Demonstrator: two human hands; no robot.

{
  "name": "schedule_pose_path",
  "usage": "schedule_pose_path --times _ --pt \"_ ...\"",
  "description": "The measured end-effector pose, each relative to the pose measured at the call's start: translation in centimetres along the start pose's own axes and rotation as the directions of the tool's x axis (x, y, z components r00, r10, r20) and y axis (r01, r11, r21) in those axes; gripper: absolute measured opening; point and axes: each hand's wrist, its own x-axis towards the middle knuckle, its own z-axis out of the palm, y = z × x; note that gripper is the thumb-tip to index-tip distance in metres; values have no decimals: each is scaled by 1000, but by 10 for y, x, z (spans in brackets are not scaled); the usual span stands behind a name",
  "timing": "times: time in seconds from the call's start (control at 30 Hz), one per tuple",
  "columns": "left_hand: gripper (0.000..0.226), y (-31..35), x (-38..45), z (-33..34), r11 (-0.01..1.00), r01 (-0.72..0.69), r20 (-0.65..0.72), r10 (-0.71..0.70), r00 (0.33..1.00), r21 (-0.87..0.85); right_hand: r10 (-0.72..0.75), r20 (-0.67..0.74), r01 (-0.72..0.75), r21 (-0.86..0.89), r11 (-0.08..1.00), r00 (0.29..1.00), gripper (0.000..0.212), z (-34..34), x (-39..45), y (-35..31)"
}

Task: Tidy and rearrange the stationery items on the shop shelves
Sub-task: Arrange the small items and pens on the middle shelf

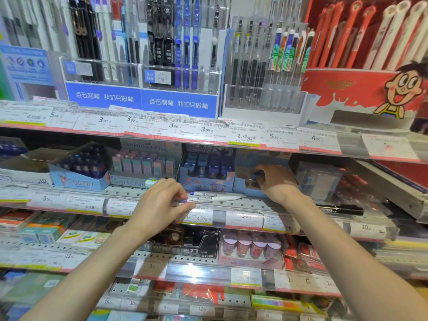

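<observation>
My left hand pinches the purple-tipped ends of two white pens lying across the front of the middle shelf. My right hand reaches deeper into the same shelf and grips a small blue item at a light blue display box with round holes. A dark blue display box of blue and purple items stands between the two hands.
A black marker lies loose on the shelf at the right. Pastel eraser box and a blue box stand at the left. Pen racks fill the upper shelf; price-tag rails line every shelf edge.
</observation>
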Motion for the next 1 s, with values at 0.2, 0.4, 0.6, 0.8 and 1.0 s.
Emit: schedule_pose_path --times 0.2,0.4,0.6,0.8,1.0 --pt "29 -1 0 0 1000 -12 -4 12 1000 5 -55 -249 90 131 987 967 23 -2 -5 0" --pt "29 -2 -1 1 1000 -18 -9 18 1000 4 -136 -396 288 352 891 908 20 -7 -9 -36" --pt "28 -2 -1 1 1000 -21 -7 21 1000 3 -219 -258 315 427 848 941 23 -3 -2 -86" --pt "28 -3 -1 2 1000 -17 -14 17 1000 -6 -261 -195 315 341 886 946 24 2 10 -106" --pt "29 -3 -1 2 1000 -23 -19 23 1000 -3 -263 -169 302 289 908 950 24 15 13 -103"
